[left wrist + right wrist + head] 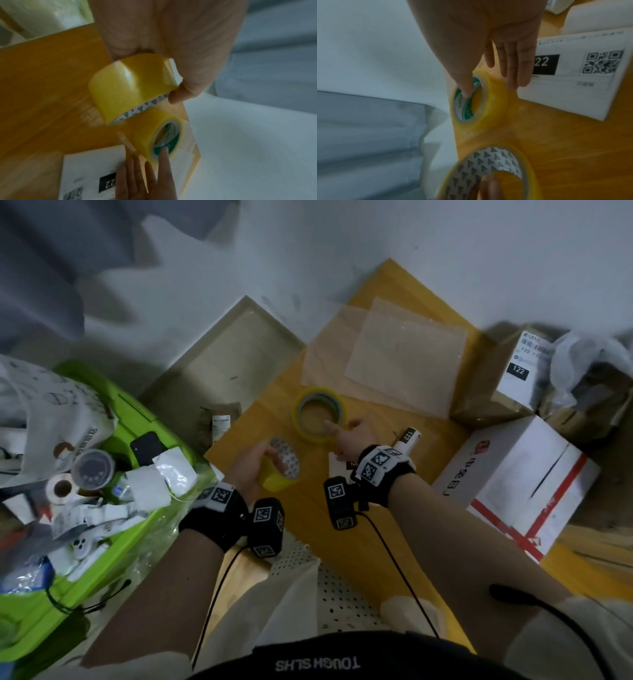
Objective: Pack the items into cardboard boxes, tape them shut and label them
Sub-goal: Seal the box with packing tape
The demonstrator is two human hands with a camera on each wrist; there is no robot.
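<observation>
1. Parcel-packing workspace: yellow wooden table [390,282] with green-cored yellow tape roll [299,422] and white QR-code shipping label [565,94].
2. Beside its right edge: labelled brown cardboard box [479,405], red-striped white carton [513,474].

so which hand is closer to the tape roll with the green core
Right. The right hand is on the green-core tape roll, one finger inside its core, the others along its outside. The left hand grips the white-core tape roll beside it, nearer the person.
</observation>
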